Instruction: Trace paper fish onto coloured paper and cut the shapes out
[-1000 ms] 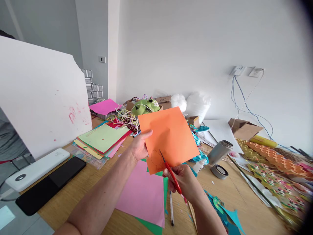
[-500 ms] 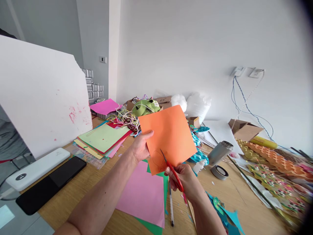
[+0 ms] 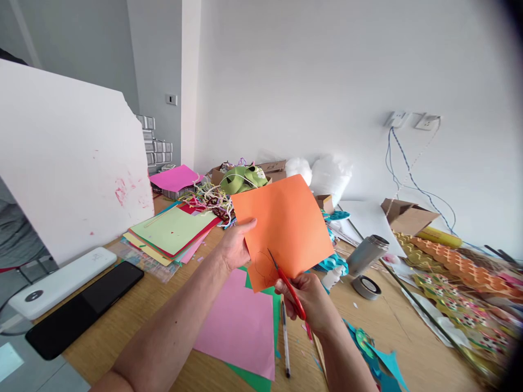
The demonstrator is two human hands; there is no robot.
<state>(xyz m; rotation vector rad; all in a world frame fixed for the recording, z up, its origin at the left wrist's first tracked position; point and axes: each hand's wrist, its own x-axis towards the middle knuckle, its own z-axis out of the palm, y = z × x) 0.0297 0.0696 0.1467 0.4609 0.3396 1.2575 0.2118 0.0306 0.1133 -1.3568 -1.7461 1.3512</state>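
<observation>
My left hand point(image 3: 236, 246) pinches the left edge of an orange paper sheet point(image 3: 286, 223), holding it up above the wooden table point(image 3: 134, 305). A curved pencil outline is drawn near the sheet's lower left corner. My right hand point(image 3: 309, 302) grips red-handled scissors point(image 3: 288, 287), whose blades cut into the sheet's bottom edge beside that outline. Under my hands lie a pink sheet point(image 3: 239, 324) on a green sheet, with a pen point(image 3: 285, 345) just to their right.
A stack of coloured papers point(image 3: 171, 235) lies to the left, past it a black phone point(image 3: 81, 310) and a white device point(image 3: 61, 280). A white board point(image 3: 65, 152) leans at the left. To the right stand a metal flask point(image 3: 366, 253), a tape roll point(image 3: 366, 286) and craft scraps.
The scissors have crept slightly further into the orange sheet, and the sheet has tilted a little. My hands stay in nearly the same place.
</observation>
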